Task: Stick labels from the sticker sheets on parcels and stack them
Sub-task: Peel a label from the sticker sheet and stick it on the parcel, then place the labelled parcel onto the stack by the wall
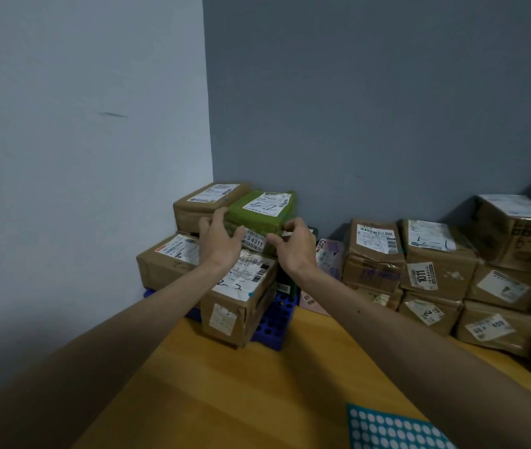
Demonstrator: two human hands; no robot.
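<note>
Green parcel (257, 222) sits on top of the corner stack, far left of the table (225, 384), tight against a brown parcel (199, 205) on its left. Small teal dot on its right top edge, so my read is label done and stacking in progress.

Left hand (222, 241): fingers over the near left top edge, thumb on the near face, gripping that corner. Right hand (293, 244): thumb and forefinger closed in a pinch at the near right corner. There's a pale scrap at the fingertips; can't tell if it's tape, a label tab or part of the wrap.

Risks:
- Only corner grips. Let go uneven and the parcel could tip or slide toward the near side.
- Lower parcel (241, 286) looks skewed and overhangs the blue crate (274, 322). A downward push could shift the whole pile.
- Pulling on that scrap could tear the wrap or peel something off.

Hard to see:
- Both hands cover what the green parcel rests on; only a "3-4311" label shows between them.
- Sticker sheet (394, 429) lies near right, cut by the bottom edge.
- Right-hand stack (436, 264) runs out of frame; the count is unknown.
</note>
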